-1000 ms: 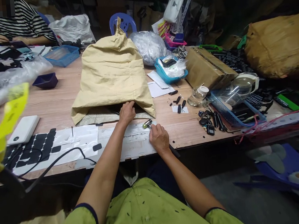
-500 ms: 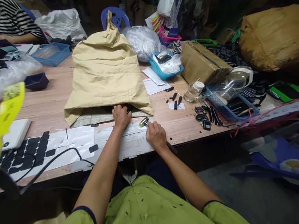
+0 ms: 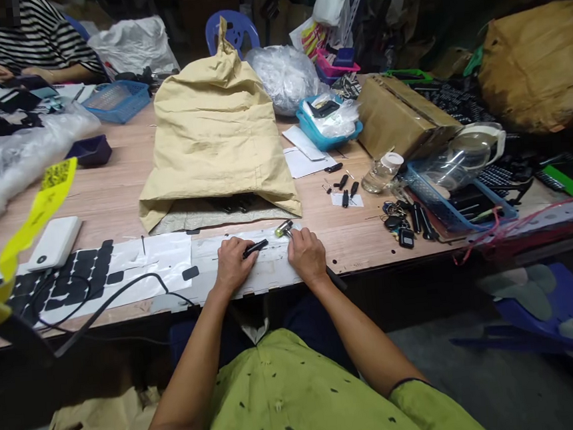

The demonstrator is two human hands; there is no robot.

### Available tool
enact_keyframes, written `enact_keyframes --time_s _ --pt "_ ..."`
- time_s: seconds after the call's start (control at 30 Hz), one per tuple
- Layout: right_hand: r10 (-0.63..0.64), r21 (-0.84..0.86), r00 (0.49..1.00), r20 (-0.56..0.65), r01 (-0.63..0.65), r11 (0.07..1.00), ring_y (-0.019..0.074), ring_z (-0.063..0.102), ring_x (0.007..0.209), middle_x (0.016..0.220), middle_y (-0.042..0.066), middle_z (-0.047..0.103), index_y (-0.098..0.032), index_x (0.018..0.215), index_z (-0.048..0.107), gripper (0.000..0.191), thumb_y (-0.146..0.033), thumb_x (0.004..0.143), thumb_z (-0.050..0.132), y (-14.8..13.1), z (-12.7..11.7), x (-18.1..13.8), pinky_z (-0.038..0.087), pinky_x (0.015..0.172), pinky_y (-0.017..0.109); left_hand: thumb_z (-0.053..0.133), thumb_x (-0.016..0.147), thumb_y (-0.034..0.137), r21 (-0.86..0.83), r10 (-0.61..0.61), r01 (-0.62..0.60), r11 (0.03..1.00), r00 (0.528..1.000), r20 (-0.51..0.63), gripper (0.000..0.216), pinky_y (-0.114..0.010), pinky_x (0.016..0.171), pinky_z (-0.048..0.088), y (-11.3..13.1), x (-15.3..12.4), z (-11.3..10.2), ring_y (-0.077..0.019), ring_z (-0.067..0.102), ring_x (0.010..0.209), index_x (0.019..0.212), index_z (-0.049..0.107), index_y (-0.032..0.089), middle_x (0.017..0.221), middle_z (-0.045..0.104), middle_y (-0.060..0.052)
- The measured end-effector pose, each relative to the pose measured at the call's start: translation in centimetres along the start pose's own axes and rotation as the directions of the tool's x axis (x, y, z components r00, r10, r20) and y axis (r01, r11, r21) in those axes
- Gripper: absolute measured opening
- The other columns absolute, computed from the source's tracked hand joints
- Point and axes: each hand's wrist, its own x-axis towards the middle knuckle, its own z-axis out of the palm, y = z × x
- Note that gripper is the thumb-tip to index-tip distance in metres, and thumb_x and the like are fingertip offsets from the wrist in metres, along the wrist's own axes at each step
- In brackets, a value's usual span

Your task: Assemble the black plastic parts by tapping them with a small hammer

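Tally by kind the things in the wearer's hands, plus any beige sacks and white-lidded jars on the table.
Hammer, in the right hand: 1
Black piece, in the left hand: 1
Beige sack: 1
White-lidded jar: 1
Total: 4

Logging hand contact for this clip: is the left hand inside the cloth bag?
No, the left hand is in full view on the near side of the bag, holding a black piece.
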Motion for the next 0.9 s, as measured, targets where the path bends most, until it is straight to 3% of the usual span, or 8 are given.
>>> enact_keyframes --time_s 0.13,0.27,0.37,0.53,0.63,0.9 --pt "0.015 0.055 1.0 0.005 -0.016 0.998 0.0219 0.053 0.083 0.09 0.009 0.061 -0.017 0.105 0.068 0.023 -0.02 0.095 0.048 0.7 0.2 0.2 0.038 0.069 0.03 0.068 0.084 0.028 -0.061 0.045 -0.046 0.997 0.999 -0.014 0.021 -0.039 0.089 0.045 -0.8 0.3 0.4 -0.025 0.058 0.095 0.103 0.073 0.023 0.095 0.069 -0.006" --pt "0.072 0.241 0.997 0.014 -0.073 0.968 0.0212 0.058 0.085 0.092 0.008 0.065 -0.02 0.108 0.071 0.027 -0.022 0.094 0.049 1.3 0.0 0.2 0.044 0.072 0.029 0.069 0.083 0.029 -0.096 0.055 -0.057 0.994 0.998 -0.029 0.017 -0.039 0.086 0.046 -1.1 0.5 0.8 -0.0243 0.058 0.092 0.099 0.074 0.024 0.091 0.069 -0.004" --pt "0.089 0.446 0.996 0.006 -0.082 0.891 0.0204 0.062 0.087 0.095 0.008 0.068 -0.021 0.11 0.071 0.031 -0.026 0.096 0.045 0.9 -0.5 -0.2 0.049 0.077 0.03 0.07 0.083 0.028 -0.109 0.055 -0.058 0.992 0.998 -0.033 0.017 -0.039 0.085 0.046 -1.1 0.6 1.0 -0.0242 0.057 0.091 0.098 0.075 0.025 0.089 0.068 -0.004" --pt "-0.028 0.676 0.998 0.049 -0.012 0.737 0.0204 0.066 0.087 0.094 0.007 0.071 -0.021 0.107 0.073 0.031 -0.031 0.096 0.046 -0.7 -1.6 -1.1 0.053 0.081 0.032 0.07 0.083 0.026 -0.115 0.036 -0.04 0.992 0.999 -0.04 0.017 -0.04 0.088 0.046 -0.9 0.6 1.2 -0.0243 0.057 0.093 0.099 0.077 0.024 0.091 0.068 -0.005" --pt "-0.058 0.699 0.997 0.047 0.009 0.715 0.0202 0.066 0.088 0.093 0.007 0.072 -0.021 0.108 0.074 0.031 -0.031 0.096 0.046 -1.5 -2.0 -1.4 0.054 0.082 0.032 0.07 0.083 0.026 -0.114 0.027 -0.031 0.993 0.999 -0.038 0.017 -0.039 0.087 0.045 -0.8 0.7 1.3 -0.0243 0.057 0.094 0.098 0.077 0.024 0.09 0.068 -0.005" --pt "-0.08 0.628 0.994 0.079 0.013 0.778 0.02 0.067 0.086 0.091 0.007 0.071 -0.021 0.108 0.074 0.03 -0.026 0.095 0.047 -2.1 -1.9 -1.6 0.055 0.081 0.031 0.07 0.083 0.026 -0.103 0.025 -0.029 0.994 0.999 -0.047 0.015 -0.039 0.087 0.045 -0.7 0.7 1.6 -0.0238 0.056 0.094 0.096 0.077 0.025 0.089 0.067 -0.004"
